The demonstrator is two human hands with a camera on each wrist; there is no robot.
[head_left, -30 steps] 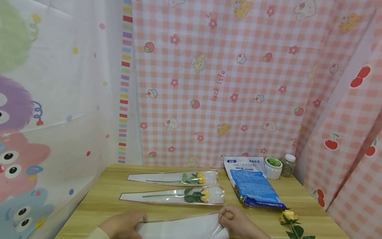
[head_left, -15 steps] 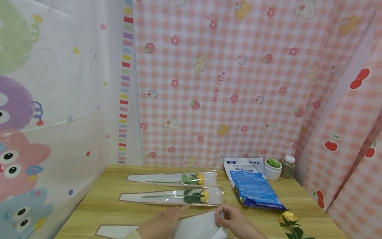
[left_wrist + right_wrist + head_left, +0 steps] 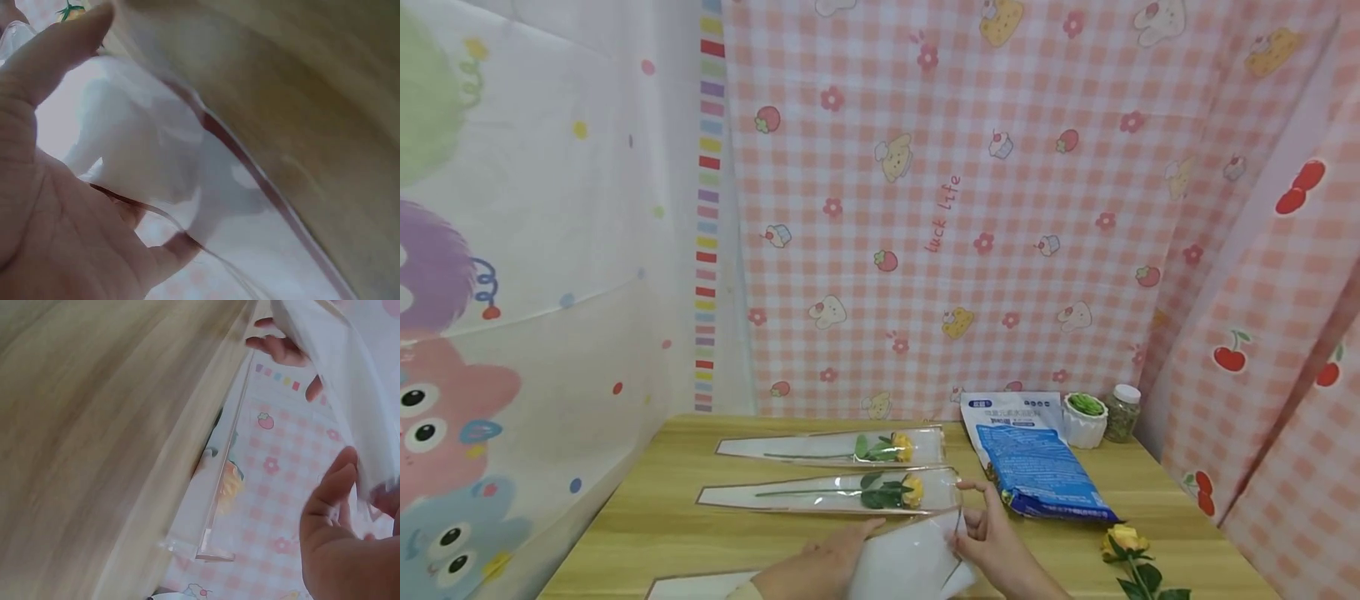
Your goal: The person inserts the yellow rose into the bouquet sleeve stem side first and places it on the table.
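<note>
A white flower sleeve (image 3: 910, 554) with a clear film side and a brown border is lifted and bowed at the table's front. My right hand (image 3: 1000, 546) pinches its wide end between thumb and fingers. My left hand (image 3: 816, 567) holds the sleeve farther along; in the left wrist view its thumb (image 3: 62, 53) lies on one side and the fingers reach round the other edge. A loose yellow rose (image 3: 1126, 542) lies at right. Behind the hands are two filled sleeves, the nearer sleeve (image 3: 722, 497) and the farther sleeve (image 3: 741, 447), each with a yellow rose.
At the front left lies another white sleeve piece (image 3: 692, 586), partly out of frame. A blue-and-white pouch (image 3: 1037, 471) sits back right, beside a white pot (image 3: 1084, 429) with a green plant and a lidded jar (image 3: 1123, 414). Checked cloth (image 3: 970, 283) hangs behind the table.
My left hand has moved right along the sleeve. The sleeve's wide end has risen, with my right hand turning upward and its fingers spreading at the opening.
</note>
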